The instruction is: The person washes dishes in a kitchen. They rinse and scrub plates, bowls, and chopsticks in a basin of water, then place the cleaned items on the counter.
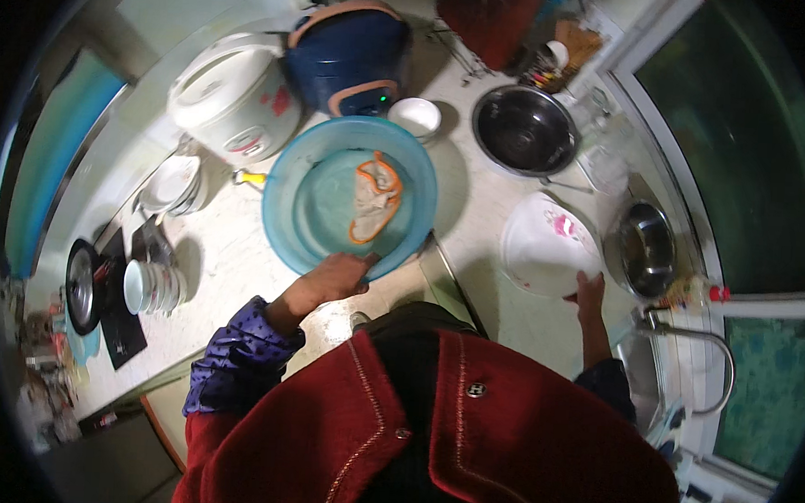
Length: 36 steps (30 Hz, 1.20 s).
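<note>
My left hand [333, 280] grips the near rim of a translucent blue plastic basin [286, 225]. Inside the basin lies a pale cloth with orange edging [376, 199]. Over the counter at the right, my right hand [588, 293] holds the lower right rim of a white bowl with pink flowers [536, 241]; the fingers are partly hidden behind it. Just behind the basin stands a small white bowl [416, 118]. Farther right of it is a dark-looking metal basin [525, 131].
A white rice cooker [229, 99] and a blue cooker [348, 57] stand behind the basin. Stacked bowls [153, 288] and a pan lid [83, 287] are at left. A steel bowl [647, 251] and a sink with a curved faucet [728, 364] are at right, beside the window.
</note>
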Tool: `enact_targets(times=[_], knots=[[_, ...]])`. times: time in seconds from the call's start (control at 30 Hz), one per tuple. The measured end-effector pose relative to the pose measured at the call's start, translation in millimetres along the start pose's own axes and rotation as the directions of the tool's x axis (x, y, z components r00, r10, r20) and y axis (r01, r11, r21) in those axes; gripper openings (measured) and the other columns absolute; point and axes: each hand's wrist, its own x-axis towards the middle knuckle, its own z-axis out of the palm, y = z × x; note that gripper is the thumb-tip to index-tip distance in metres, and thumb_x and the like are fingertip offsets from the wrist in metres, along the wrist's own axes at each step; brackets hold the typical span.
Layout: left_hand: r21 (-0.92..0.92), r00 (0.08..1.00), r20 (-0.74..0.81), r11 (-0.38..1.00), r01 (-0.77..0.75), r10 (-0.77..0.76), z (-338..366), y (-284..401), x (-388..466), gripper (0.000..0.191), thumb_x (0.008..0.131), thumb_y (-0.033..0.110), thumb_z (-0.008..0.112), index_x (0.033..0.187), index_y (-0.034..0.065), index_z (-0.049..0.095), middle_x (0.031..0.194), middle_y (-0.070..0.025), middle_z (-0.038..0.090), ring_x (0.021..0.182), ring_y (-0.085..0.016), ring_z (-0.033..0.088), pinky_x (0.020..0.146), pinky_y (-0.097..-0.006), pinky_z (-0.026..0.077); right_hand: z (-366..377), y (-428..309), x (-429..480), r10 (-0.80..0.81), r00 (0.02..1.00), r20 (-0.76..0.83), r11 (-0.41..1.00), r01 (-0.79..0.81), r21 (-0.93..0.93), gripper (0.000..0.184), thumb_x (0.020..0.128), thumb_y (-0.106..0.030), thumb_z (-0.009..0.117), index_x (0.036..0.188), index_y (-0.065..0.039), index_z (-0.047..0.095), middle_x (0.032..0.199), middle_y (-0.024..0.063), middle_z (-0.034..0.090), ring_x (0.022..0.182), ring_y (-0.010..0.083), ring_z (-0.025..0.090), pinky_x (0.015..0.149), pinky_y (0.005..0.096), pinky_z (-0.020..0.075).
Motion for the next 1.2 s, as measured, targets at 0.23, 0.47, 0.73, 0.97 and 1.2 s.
enact_targets(times=[0.23, 0.47, 0.73, 0.97, 1.2], knots=[[0.033, 0.996, -0.083, 0.999, 0.034, -0.031, 7.7, -15.9, -22.1, 0.052, 0.073, 0.027, 0.063, 0.116, 0.003, 0.046, 0.082, -0.0205, 0.06, 0.084, -0.039, 0.056, 0.07, -0.0461, 0.045, 2.6, 15.9, 4.2, -0.018, 0.987, 0.16, 0.988, 0.042, -0.151, 0.036, 0.085, -0.034, 0.052, 0.092, 0.001, 0.046, 0.05, 0.0105, 0.052, 0.032, 0.0186, 0.049, 0.027, 0.0281, 0.0365], [-0.452, 0.759, -0.604, 0.889, -0.076, -0.243, -2.2, -54.6, -49.2, 0.043, 0.082, 0.036, 0.059, 0.104, -0.0006, 0.058, 0.087, -0.0153, 0.063, 0.077, -0.024, 0.061, 0.071, -0.0332, 0.047, -31.1, -10.4, 21.1, -0.208, 0.976, 0.064, 0.826, 0.21, -0.523, 0.054, 0.087, -0.052, 0.042, 0.088, 0.001, 0.052, 0.043, 0.0095, 0.047, 0.03, 0.0178, 0.048, 0.029, 0.0292, 0.0366], [-0.884, 0.056, -0.222, 0.176, -0.433, -0.974, -22.4, -257.0, -126.1, 0.047, 0.085, 0.038, 0.053, 0.1, -0.0062, 0.048, 0.083, -0.0175, 0.06, 0.067, -0.022, 0.06, 0.063, -0.0303, 0.052, 79.6, -113.0, -22.9, -0.384, 0.858, 0.34, 0.889, 0.443, -0.115, 0.029, 0.089, -0.015, 0.047, 0.115, -0.002, 0.05, 0.058, 0.0034, 0.051, 0.043, 0.0069, 0.044, 0.038, 0.0204, 0.0369], [-0.673, 0.037, -0.019, -0.015, -0.74, -0.999, -52.7, -330.2, -129.6, 0.045, 0.086, 0.03, 0.053, 0.103, -0.0098, 0.042, 0.083, -0.0224, 0.056, 0.066, -0.031, 0.06, 0.059, -0.038, 0.055, 142.7, -150.2, -78.8, -0.338, 0.769, 0.542, 0.898, 0.435, -0.058, 0.031, 0.087, -0.007, 0.047, 0.118, -0.002, 0.049, 0.067, 0.0012, 0.052, 0.056, 0.006, 0.047, 0.052, 0.0196, 0.0406], [-0.618, 0.067, -0.095, 0.007, -0.786, -0.993, -50.9, -361.8, -130.0, 0.035, 0.084, 0.01, 0.047, 0.111, -0.0098, 0.039, 0.099, -0.0228, 0.054, 0.073, -0.034, 0.061, 0.056, -0.041, 0.058, 174.8, -163.5, -95.1, -0.373, 0.736, 0.565, 0.881, 0.472, -0.033, 0.028, 0.087, -0.006, 0.046, 0.113, -0.001, 0.052, 0.071, 0.001, 0.053, 0.062, 0.0058, 0.048, 0.054, 0.02, 0.0415]])
